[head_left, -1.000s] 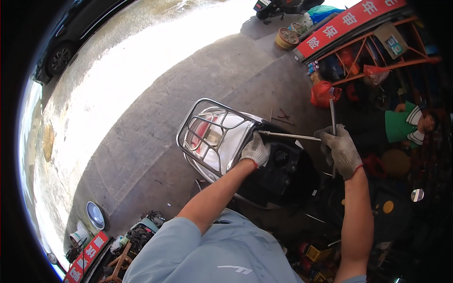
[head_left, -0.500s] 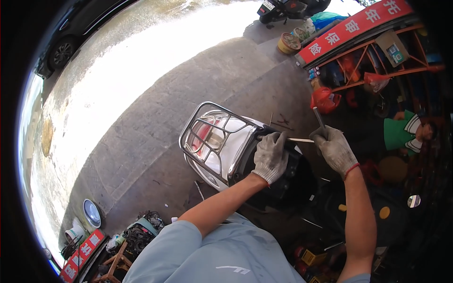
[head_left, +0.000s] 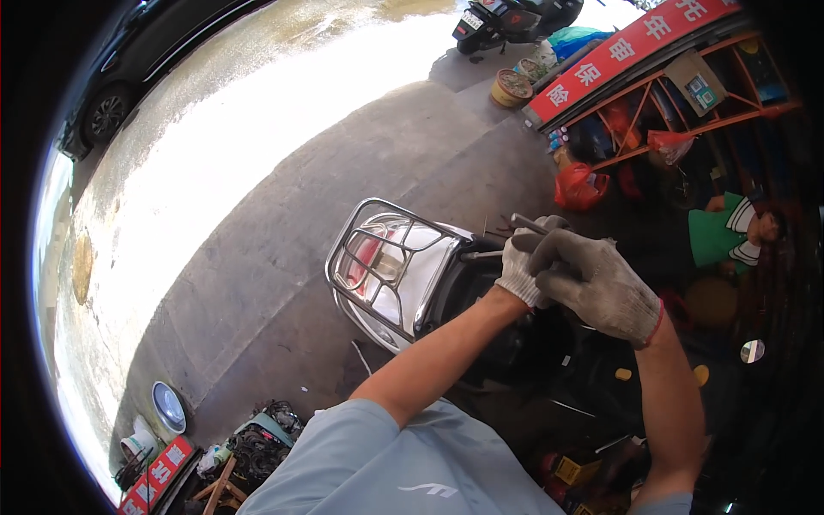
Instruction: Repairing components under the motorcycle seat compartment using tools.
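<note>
Over the scooter (head_left: 436, 249), your gloved left hand (head_left: 519, 270) wraps the shaft of a metal tool (head_left: 486, 255) — seemingly to steady it, with the far end at the rim of the scooter's dark middle. Your right hand (head_left: 596, 287), fingers partly curled, crowds in beside the handle — the overlap hides how firmly, if at all, it grips. A red bag (head_left: 581, 187) sits beyond the scooter, to its right.

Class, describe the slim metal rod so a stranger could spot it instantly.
Find the scooter with the metal rear rack. Right of that rack is the gloved left hand. The slim metal rod sticks out leftward from it, nearly level, unlike the slanted bar above.
</note>
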Action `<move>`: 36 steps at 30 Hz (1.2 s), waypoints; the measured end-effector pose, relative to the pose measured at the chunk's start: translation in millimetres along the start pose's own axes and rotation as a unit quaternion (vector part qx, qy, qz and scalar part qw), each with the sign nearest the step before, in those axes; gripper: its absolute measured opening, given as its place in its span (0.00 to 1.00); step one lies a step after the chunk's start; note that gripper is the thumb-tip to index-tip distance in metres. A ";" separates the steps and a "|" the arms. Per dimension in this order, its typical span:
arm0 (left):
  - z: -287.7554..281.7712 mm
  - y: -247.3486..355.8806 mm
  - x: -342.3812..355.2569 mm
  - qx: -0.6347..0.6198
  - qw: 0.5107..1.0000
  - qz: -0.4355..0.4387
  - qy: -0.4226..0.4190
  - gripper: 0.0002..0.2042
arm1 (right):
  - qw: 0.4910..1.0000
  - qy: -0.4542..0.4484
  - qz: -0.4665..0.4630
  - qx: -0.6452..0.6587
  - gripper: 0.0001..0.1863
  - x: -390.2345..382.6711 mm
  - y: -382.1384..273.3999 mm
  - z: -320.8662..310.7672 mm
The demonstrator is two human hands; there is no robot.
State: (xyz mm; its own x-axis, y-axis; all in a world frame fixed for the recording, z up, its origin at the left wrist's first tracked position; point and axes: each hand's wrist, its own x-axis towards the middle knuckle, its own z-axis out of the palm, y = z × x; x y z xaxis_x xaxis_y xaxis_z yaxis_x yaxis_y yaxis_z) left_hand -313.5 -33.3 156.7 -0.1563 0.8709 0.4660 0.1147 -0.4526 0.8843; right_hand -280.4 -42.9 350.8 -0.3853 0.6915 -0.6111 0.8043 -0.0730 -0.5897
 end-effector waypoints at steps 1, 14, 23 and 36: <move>1.6 1.8 2.0 0.029 0.997 -0.062 -0.033 0.11 | 0.979 0.117 -0.088 -0.142 0.08 6.8 2.8 -2.8; -7.5 0.9 0.3 0.065 0.983 -0.135 -0.102 0.13 | 0.948 0.167 -0.071 -0.262 0.09 13.0 9.9 -19.4; 4.2 -14.6 -9.0 0.057 0.978 -0.127 -0.154 0.08 | 0.996 0.011 -0.003 -0.086 0.11 13.3 -5.4 -7.3; -6.3 -4.6 -2.4 0.059 0.982 -0.136 -0.114 0.09 | 0.944 0.200 -0.053 -0.258 0.08 18.1 19.9 -16.8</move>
State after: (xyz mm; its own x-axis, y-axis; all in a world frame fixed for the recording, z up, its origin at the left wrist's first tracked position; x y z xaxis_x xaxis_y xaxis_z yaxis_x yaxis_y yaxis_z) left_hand -319.8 -34.5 151.6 0.0262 0.9830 0.1819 0.2137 -0.1833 0.9595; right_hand -263.7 -19.8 336.9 -0.3572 0.8987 -0.2543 0.9237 0.2997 -0.2384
